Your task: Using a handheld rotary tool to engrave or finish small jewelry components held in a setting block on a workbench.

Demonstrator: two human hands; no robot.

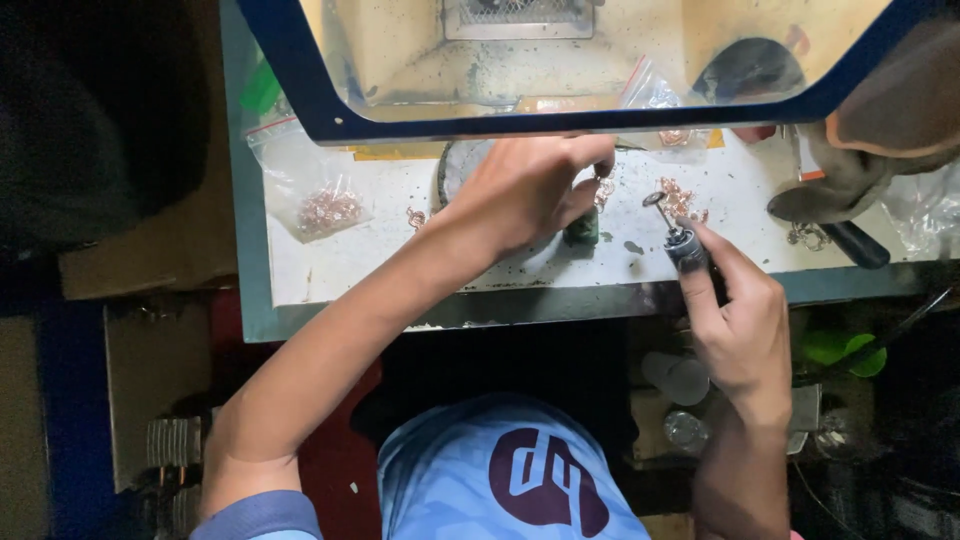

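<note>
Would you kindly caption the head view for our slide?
Left hand pinches a small copper-coloured piece while right hand holds a rotary handpiece over the white bench.

The rotary tool (pixel 684 243) has a shiny metal tip; the small pieces (pixel 680 198) look like glossy copper-pink metal; the far-left bag (pixel 305 185) is clear, crinkled plastic; the white bench top (pixel 380 260) is matt, speckled and scuffed.

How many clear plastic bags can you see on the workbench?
3, possibly more hidden behind the blue-framed shield. One bag of copper-coloured pieces lies at the left, one small bag sits behind the shield, and one crumpled bag lies at the right edge.
</note>
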